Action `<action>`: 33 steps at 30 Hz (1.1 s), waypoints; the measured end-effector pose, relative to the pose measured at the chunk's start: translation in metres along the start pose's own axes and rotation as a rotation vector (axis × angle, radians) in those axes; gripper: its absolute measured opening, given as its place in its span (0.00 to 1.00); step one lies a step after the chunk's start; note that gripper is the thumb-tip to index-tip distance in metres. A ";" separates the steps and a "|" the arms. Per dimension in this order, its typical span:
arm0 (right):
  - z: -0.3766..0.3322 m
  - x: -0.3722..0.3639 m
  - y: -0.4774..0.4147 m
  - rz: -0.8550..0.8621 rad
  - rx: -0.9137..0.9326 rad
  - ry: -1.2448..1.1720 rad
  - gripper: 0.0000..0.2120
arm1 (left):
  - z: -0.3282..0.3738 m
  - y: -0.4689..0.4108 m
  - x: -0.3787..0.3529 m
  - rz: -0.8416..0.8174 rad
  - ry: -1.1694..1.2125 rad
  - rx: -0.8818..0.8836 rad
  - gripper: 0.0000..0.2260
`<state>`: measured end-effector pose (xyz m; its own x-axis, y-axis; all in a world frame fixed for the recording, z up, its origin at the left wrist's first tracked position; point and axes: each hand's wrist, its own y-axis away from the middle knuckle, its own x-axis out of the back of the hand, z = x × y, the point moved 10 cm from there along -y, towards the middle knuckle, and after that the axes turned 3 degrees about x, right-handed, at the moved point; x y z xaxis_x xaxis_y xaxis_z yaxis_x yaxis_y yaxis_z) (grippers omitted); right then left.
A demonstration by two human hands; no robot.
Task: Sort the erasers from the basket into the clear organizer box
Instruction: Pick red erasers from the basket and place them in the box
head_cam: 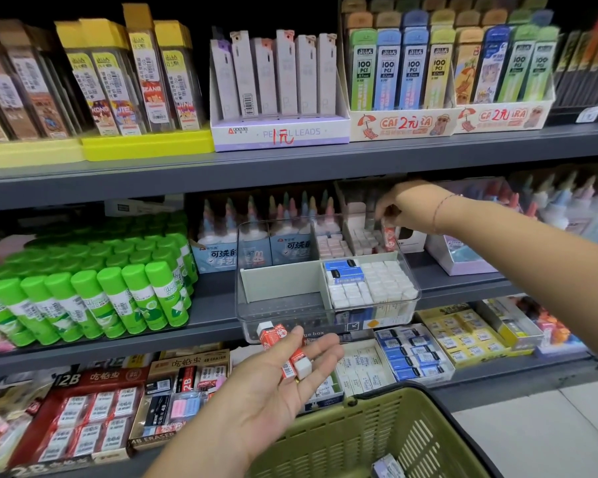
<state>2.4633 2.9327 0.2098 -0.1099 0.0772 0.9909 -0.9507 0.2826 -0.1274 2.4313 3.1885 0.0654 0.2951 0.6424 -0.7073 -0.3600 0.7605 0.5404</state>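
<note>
The clear organizer box sits on the middle shelf, divided into compartments. Its right front compartment holds several white erasers and blue-sleeved erasers; the left front compartment is bare. My left hand is held palm up below the box, fingers relaxed, carrying red-sleeved erasers on the palm and fingers. My right hand reaches over the box's back right corner and pinches one red-sleeved eraser above a rear compartment. The green basket is at the bottom, with one eraser visible inside.
Green glue sticks crowd the shelf left of the box. White glue bottles in boxes stand behind it. Boxed erasers fill the lower shelf. Pencil-lead displays line the upper shelf.
</note>
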 end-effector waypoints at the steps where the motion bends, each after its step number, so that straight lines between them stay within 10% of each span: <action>1: 0.003 0.001 0.000 0.022 -0.016 -0.027 0.10 | 0.000 0.000 0.000 0.001 0.001 -0.001 0.06; 33: -0.012 -0.025 -0.015 -0.185 -0.046 0.093 0.08 | 0.003 0.002 0.002 0.002 0.010 -0.018 0.07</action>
<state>2.4837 2.9379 0.1866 0.0949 0.1072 0.9897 -0.9376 0.3436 0.0527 2.4339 3.1920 0.0668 0.2853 0.6428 -0.7110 -0.3768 0.7573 0.5334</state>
